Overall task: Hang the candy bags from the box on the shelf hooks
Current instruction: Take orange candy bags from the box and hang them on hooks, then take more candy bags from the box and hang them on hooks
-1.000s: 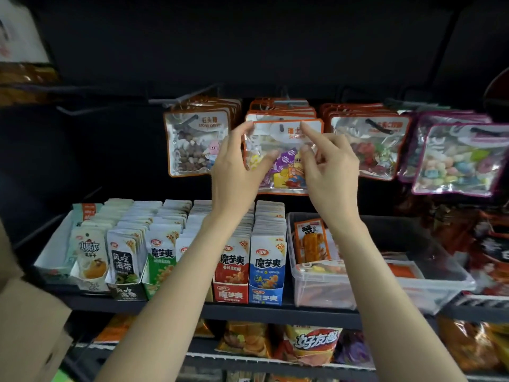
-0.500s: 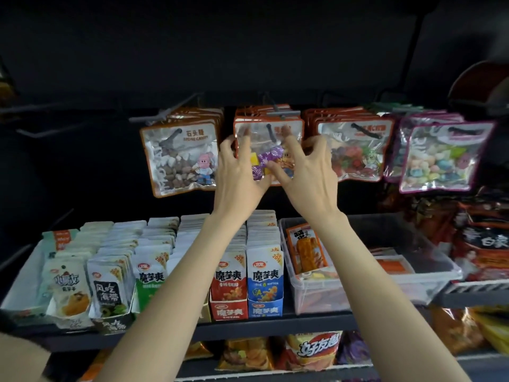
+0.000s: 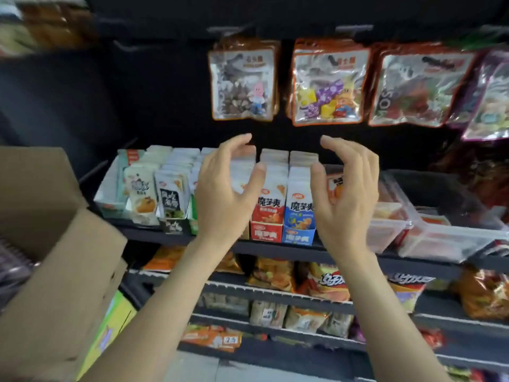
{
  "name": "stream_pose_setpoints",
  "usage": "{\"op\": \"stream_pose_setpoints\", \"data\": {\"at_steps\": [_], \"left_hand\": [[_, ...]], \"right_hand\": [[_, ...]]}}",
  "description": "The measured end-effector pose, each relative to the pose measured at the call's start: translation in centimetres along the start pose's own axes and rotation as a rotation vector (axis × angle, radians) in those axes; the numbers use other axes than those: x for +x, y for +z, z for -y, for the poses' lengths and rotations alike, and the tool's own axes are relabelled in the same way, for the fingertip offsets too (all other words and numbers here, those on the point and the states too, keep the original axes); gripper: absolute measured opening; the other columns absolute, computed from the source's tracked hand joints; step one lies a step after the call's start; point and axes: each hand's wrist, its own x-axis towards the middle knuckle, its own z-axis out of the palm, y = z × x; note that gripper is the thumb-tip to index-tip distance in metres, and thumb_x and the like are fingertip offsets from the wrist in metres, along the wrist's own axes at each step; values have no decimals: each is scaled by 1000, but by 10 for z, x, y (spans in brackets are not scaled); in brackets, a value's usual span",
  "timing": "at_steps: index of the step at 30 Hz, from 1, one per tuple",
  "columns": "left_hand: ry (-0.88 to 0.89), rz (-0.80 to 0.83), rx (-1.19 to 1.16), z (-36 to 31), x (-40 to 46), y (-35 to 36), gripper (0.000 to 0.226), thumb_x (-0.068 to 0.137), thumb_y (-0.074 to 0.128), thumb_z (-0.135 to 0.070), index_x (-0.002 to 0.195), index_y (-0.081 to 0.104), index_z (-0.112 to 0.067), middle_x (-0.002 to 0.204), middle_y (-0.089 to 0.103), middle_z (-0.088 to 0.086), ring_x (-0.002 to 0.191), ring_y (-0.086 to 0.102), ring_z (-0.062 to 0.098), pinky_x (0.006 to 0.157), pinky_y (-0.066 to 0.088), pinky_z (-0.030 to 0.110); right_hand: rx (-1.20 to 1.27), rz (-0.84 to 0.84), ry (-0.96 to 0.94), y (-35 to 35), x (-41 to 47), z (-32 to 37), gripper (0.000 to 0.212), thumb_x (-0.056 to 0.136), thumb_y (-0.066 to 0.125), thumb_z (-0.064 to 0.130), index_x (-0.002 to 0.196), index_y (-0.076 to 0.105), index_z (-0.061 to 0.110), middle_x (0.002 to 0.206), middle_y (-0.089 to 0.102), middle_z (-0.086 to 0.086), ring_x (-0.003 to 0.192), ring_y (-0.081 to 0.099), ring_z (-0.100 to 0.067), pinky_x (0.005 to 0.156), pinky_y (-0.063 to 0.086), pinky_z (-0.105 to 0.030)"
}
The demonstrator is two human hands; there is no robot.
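1. The orange-edged clear candy bag with yellow and purple sweets [image 3: 327,86] is on its hook, front of a stack, up on the dark back panel above the shelf. Nobody's touching it.
2. Left of it hangs another orange-trimmed clear bag with brown stone-like candy and a little pink cartoon figure [image 3: 243,86]. On the right there's an orange-edged bag with reddish sweets [image 3: 413,89], and past that the purple-edged bags [image 3: 493,103], partly cut off by the frame edge.
3. Both hands are below the bags and well clear of them. The left hand [image 3: 223,194] has a loose, relaxed grip: fingers gently curved, thumb out, holding nothing. The right hand [image 3: 347,197] mirrors it, palm turned inward, also holding nothing. They face each other with a gap between.
4. Behind the hands, the black shelf [image 3: 275,248] carries rows of small white snack sachets in red and blue cardboard display trays [image 3: 283,213], plus a clear plastic tub [image 3: 429,230] on the right.
5. The brown cardboard box [image 3: 55,244] sits at lower left, flap open. What's inside is too dark and blurry to tell.
6. Lower shelves hold orange crisp packets [image 3: 327,282], kinda blurred.
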Motion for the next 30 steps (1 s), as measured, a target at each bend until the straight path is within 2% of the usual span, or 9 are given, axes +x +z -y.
{"op": "stream_pose_setpoints", "data": {"at_steps": [3,6,7,9,11,15,21,27,30], "left_hand": [[81,-143,94,16,-43,-45,19,93,53,-25,103,65,-14,87,66,-9,86,64,15,83,49,46],[149,-122,260,35,-88,-102,16,93,53,-18,92,69,-16,73,68,-4,73,62,15,70,46,34],[151,-79,333,42,-100,-124,17,92,54,-18,90,71,-15,75,69,-4,75,61,14,74,45,28],[131,67,444,58,-117,-169,18,90,56,-21,91,73,-14,84,70,-7,87,59,13,85,40,18],[80,249,461,77,-129,-217,20,90,56,-23,99,72,-15,93,68,-10,96,57,12,90,41,21],[-40,430,473,120,-142,-307,23,92,54,-28,106,70,-18,104,64,-15,105,58,13,94,44,30],[-268,532,601,212,-121,-428,32,90,51,-45,118,61,-34,112,55,-29,108,50,-7,92,36,8],[-382,706,686,323,-76,-503,41,85,70,-36,123,56,-34,116,63,-12,107,58,11,93,48,39],[-320,881,796,369,-59,-512,53,85,66,-46,133,52,-30,128,60,-4,117,54,16,97,42,32]], "right_hand": [[122,209,3,6,-31,25,23,98,50,16,121,51,13,100,67,-4,89,62,-17,75,49,-28],[201,566,164,25,-63,49,24,98,52,25,119,57,15,92,68,5,74,65,-13,59,55,-37],[226,725,239,35,-72,58,24,97,55,25,119,59,15,94,68,6,77,65,-12,63,55,-38],[277,980,319,57,-89,78,23,94,61,21,116,64,18,103,67,6,88,65,-7,75,55,-27],[346,1066,360,78,-99,101,20,92,64,15,111,68,19,103,67,9,88,62,-2,77,49,-13],[501,1130,390,126,-99,152,19,91,64,9,106,70,18,96,67,15,83,60,11,76,44,-6],[588,1201,173,232,-97,233,19,91,62,9,107,70,17,101,67,7,87,61,-2,73,45,-9],[415,1544,-153,361,-108,302,43,90,65,29,131,54,25,121,57,2,104,54,-12,85,47,-31],[255,1746,-289,410,-128,321,58,90,65,36,142,41,28,128,50,1,112,50,-17,80,42,-30]]}}
